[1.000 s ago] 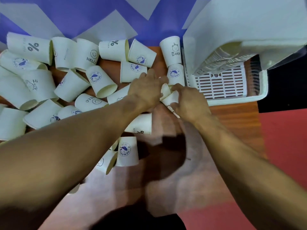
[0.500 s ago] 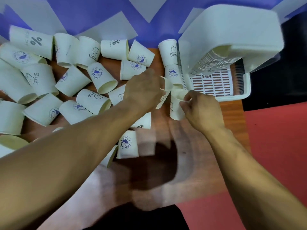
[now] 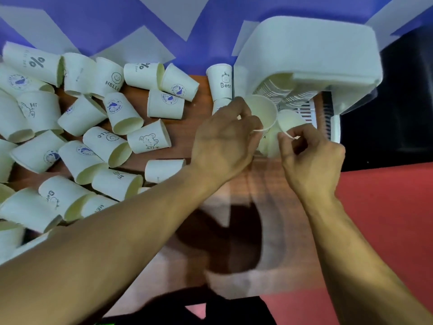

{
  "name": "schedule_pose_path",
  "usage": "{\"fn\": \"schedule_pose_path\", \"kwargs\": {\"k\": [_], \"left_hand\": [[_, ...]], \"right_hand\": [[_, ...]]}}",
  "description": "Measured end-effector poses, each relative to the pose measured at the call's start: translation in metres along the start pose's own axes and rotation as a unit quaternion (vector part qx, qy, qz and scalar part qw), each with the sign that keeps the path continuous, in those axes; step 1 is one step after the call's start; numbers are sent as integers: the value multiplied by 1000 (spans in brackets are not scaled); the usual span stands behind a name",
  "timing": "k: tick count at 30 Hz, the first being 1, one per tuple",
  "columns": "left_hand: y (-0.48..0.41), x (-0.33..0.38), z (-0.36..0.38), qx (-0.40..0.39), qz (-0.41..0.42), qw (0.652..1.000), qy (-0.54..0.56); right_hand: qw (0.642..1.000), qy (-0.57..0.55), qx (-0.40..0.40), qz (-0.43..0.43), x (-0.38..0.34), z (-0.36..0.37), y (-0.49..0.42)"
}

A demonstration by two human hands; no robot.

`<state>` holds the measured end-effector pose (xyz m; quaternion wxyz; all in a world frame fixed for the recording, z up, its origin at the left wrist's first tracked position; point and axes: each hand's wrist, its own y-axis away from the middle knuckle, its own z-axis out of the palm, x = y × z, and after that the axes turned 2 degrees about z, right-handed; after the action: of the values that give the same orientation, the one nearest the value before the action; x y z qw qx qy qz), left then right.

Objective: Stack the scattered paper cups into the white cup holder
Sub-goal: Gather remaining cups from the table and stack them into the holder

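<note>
Head camera gives me the wooden table (image 3: 276, 195), the white cup holder (image 3: 309, 48) at its far right corner, and scattered cups (image 3: 98, 156) lying across the left. My left hand (image 3: 225, 146) pinches a first cup (image 3: 262, 113) by its rim, my right hand (image 3: 311, 160) pinches a second cup (image 3: 289, 120), side by side just before the holder.

The paper cups (image 3: 121, 113) left of my left hand (image 3: 222, 146) are white, some with a round blue logo, others with black prints: smiley, percent sign, bear. The cup holder (image 3: 311, 50) beyond my right hand (image 3: 311, 160) is white. The table (image 3: 269, 188) under both hands is brown wood grain; the floor (image 3: 386, 207) right of them, red.
</note>
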<state>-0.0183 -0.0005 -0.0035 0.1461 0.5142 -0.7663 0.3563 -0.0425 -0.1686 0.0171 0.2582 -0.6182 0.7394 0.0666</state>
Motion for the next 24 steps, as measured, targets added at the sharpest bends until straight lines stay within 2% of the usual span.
{"fn": "schedule_pose_path", "kwargs": {"k": [4,9,14,19,24], "left_hand": [[-12,36,34,-22,-17,999,-23],[-20,51,62,-68,-59,992,-85],[-20,39,82,-89,-113,982,-124],[-15,35,92,-105,-112,971,-182],[-10,30,95,-149,-136,957,-211]], "right_hand": [[1000,-12,10,-16,49,-10,-15],[999,1,-22,-46,88,-8,-26],[996,-21,-39,-83,97,14,-33],[991,4,-55,-121,104,41,-35],[990,25,-84,-108,113,51,-30]]}}
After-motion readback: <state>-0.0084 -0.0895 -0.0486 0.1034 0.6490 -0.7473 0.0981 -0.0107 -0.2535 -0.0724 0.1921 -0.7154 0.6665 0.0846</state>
